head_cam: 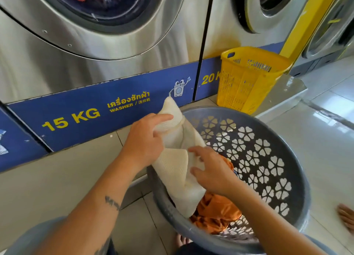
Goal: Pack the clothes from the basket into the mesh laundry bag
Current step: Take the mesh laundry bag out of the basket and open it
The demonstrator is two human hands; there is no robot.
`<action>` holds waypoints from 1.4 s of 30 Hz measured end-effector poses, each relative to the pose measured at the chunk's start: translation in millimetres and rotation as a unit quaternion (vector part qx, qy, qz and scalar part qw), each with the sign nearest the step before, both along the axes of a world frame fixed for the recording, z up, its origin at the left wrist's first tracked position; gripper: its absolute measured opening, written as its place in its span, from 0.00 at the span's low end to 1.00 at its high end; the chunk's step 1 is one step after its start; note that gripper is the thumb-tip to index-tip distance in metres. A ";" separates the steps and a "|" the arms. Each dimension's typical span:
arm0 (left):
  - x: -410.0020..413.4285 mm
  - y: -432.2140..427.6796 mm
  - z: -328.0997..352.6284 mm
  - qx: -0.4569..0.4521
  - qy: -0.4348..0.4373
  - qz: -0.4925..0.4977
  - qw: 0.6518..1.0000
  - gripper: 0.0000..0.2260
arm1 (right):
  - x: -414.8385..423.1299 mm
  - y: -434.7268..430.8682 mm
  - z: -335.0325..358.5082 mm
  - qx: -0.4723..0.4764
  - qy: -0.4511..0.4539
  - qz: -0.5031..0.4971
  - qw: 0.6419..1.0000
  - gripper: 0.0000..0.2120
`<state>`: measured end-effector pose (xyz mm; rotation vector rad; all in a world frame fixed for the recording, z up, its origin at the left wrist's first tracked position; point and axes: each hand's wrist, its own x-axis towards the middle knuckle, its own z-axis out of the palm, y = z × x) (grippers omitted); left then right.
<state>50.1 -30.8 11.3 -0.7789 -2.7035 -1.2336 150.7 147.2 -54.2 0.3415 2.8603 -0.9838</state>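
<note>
Cream mesh laundry bag [178, 170], soft & crumpled, draped over the near-left rim of a round grey plastic basket [283, 145] w/ heart-petal cut-outs in its wall. Bag's upper end sticks up above the rim toward the washer front; lower end hangs down inside the basket. Drawstring cord visible near the top. Beneath & beside the bag, bunched orange clothes [216, 214] lie in the basket bottom, touching the bag. Basket sits on tiled floor.
</note>
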 end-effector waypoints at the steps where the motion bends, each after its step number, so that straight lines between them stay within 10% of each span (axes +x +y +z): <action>1: 0.6 -1.1 7.8 0.039 -0.008 0.004 0.999 0.28 | -0.1 1.2 -1.0 0.022 0.025 -0.045 0.998 0.30; 9: 35.1 -42.1 74.9 0.260 0.025 -0.012 0.965 0.29 | -11.2 -39.7 33.9 -0.022 0.220 -0.180 0.958 0.39; 18: 47.0 -117.8 160.1 0.447 0.062 0.019 0.892 0.29 | -23.7 -111.8 133.6 -0.138 0.345 -0.060 0.927 0.47; 27: 72.6 -168.4 202.0 0.404 0.149 0.081 0.899 0.32 | -19.8 -171.4 170.0 -0.193 0.283 0.025 0.939 0.43; 35: 65.0 -166.5 107.5 0.296 -0.025 0.104 0.949 0.29 | -23.1 -172.4 101.8 -0.148 0.100 -0.021 0.984 0.34; 42: 43.0 -158.8 56.8 0.317 -0.107 0.102 0.937 0.23 | -41.3 -163.2 55.5 -0.087 0.123 -0.104 0.983 0.22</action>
